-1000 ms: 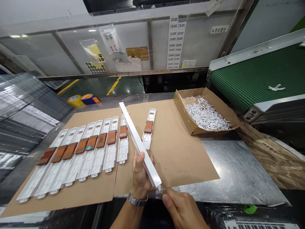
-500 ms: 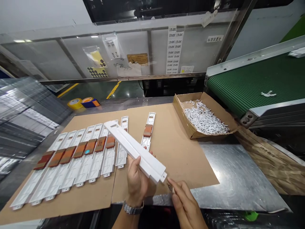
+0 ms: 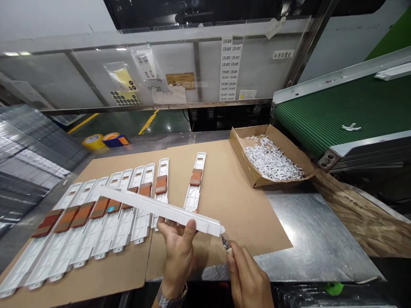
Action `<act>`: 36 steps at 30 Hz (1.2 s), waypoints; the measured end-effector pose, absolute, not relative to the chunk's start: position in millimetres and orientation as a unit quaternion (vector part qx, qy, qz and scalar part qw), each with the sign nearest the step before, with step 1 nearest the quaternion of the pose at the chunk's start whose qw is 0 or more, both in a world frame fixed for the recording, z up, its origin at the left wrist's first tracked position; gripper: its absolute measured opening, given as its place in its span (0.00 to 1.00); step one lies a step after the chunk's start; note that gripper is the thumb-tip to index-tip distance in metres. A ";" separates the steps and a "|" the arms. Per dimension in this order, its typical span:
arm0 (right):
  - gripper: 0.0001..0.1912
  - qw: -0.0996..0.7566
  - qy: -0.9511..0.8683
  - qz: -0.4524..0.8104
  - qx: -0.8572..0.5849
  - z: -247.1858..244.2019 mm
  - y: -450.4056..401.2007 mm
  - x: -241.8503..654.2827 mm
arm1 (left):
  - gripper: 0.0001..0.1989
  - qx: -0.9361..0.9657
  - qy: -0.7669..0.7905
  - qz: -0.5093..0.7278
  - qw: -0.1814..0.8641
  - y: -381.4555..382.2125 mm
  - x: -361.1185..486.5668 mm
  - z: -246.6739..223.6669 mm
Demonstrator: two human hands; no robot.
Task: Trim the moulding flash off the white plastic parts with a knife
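A long white plastic piece (image 3: 160, 208) is gripped near its right end by my left hand (image 3: 178, 252), thumb on the near side. It slants from upper left to lower right above the cardboard. My right hand (image 3: 248, 273) closes round a small knife (image 3: 226, 244), whose blade points up beside the piece's right end. Several white strips (image 3: 123, 231) lie side by side at the left, with reddish-brown blocks (image 3: 80, 214) across them. One more strip (image 3: 192, 199) with a brown block (image 3: 195, 177) lies apart, beyond my left hand.
A cardboard box (image 3: 245, 164) of small white pieces stands at the back right, beside a green conveyor (image 3: 321, 111). Tape rolls (image 3: 93, 141) sit at the back left. Brown paper (image 3: 362, 214) lies at the right.
The white piece has turned to a flatter slant, its far end swinging left and down, and shows its narrow side. The knife blade now shows clearly near its right end. The view has shifted slightly.
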State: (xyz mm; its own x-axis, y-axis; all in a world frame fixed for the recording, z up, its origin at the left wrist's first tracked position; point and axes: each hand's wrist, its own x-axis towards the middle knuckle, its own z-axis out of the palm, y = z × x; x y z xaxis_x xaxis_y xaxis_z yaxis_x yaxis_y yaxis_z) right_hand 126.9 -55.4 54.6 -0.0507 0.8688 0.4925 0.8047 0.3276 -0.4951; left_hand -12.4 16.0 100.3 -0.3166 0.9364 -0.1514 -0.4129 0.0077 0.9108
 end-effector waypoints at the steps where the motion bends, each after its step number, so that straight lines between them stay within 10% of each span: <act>1: 0.15 0.371 -0.727 0.038 -0.577 54.6 -55.1 127.4 | 0.32 0.274 0.488 0.650 0.514 15.8 -12.4 100.5; 26: 0.16 0.335 -0.729 0.037 -0.595 58.9 -53.8 132.1 | 0.34 0.316 0.541 0.624 0.467 13.4 -13.0 103.4; 36: 0.16 0.381 -0.631 0.150 -0.659 48.6 -48.8 165.3 | 0.41 0.208 0.445 0.588 0.642 12.3 -15.3 107.4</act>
State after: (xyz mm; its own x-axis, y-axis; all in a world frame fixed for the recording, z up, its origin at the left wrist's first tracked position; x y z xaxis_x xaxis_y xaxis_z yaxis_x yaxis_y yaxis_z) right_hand 165.3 -48.8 48.6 0.1584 0.9457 0.2839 0.7174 0.0873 -0.6912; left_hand -15.3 12.3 107.4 -0.0880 0.9409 -0.3272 -0.5696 0.2219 0.7914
